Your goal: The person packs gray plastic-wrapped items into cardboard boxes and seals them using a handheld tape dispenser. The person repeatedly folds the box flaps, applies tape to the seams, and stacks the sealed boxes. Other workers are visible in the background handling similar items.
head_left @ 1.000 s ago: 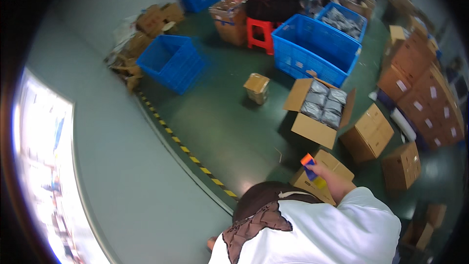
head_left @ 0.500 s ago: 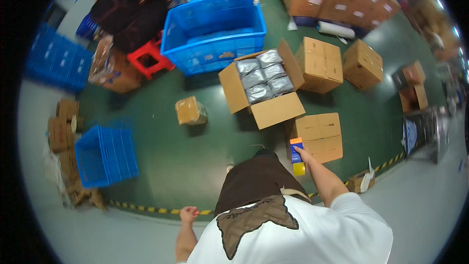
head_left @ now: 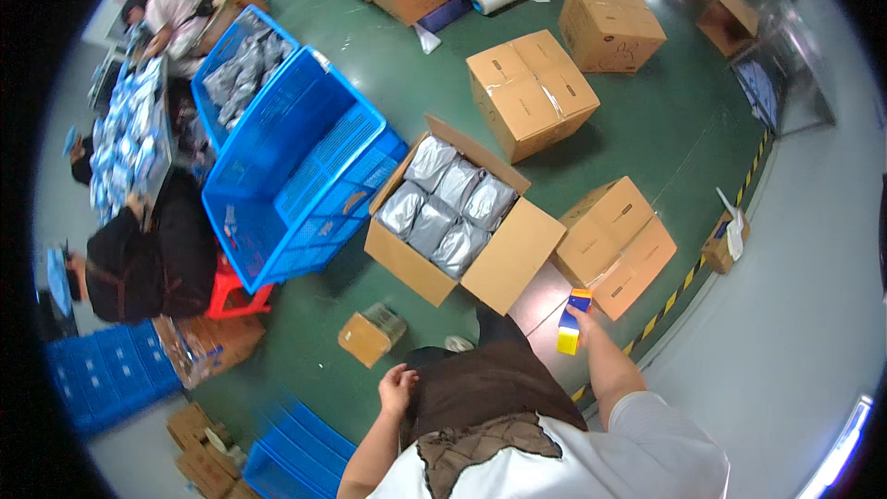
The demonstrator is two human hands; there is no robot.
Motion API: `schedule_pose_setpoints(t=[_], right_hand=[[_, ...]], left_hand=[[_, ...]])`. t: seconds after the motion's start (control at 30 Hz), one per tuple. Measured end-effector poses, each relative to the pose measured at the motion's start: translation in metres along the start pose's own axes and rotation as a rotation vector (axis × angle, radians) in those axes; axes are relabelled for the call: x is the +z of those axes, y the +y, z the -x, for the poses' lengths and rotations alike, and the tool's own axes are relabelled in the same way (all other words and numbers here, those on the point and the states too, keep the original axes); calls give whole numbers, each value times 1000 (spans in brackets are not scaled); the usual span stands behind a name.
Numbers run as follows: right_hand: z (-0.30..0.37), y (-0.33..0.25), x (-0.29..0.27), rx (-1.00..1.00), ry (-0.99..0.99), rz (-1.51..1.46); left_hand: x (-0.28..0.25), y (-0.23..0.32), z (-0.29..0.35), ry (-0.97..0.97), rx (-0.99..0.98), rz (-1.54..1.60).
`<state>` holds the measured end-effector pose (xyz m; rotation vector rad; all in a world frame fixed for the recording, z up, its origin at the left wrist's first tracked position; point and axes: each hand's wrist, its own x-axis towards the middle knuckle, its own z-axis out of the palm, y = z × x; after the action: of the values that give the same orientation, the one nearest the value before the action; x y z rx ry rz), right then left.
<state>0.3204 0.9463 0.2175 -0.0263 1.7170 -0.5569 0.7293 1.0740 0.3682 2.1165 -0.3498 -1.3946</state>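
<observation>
My right hand (head_left: 588,324) is wrapped round a slim blue, yellow and orange box (head_left: 568,325), held upright beside a closed brown carton (head_left: 617,247). My left hand (head_left: 397,389) is at my waist by the dark apron (head_left: 490,374), fingers curled in; whether a small thing sits in them is hidden. In front of me an open carton (head_left: 507,268) has its flaps spread and holds several silver-grey wrapped packs (head_left: 434,222) in rows. Left of my feet lies a small brown box (head_left: 366,336) with clear tape.
A big blue crate (head_left: 305,176) stands against the open carton's left side. More closed cartons (head_left: 533,92) stand ahead on the green floor. Seated at the left, a person in dark clothes (head_left: 152,259) is near a red stool (head_left: 236,291). Another blue crate (head_left: 300,448) lies behind left.
My view has turned to the right and come nearer the open carton. My left hand has moved in to my waist; the red bit seen at its fingers no longer shows. My right hand keeps the box.
</observation>
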Motion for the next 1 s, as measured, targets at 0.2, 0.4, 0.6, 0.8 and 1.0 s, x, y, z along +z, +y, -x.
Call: schedule_pose_setpoints(t=[0.2, 0.4, 0.6, 0.8, 1.0], right_hand=[[-41, 29, 56, -26, 210, -203], [-101, 67, 110, -288, 417, -451], [-34, -3, 156, -26, -5, -600], [-33, -49, 326, -635, 291, 244], [-79, -57, 366, -646, 594, 757]], left_hand=[[-19, 32, -145, -252, 106, -678], [-37, 83, -370, -92, 236, -1033], [28, 135, -498, -189, 112, -503], [53, 126, -485, -40, 258, -732], [43, 89, -441, -79, 113, -754]])
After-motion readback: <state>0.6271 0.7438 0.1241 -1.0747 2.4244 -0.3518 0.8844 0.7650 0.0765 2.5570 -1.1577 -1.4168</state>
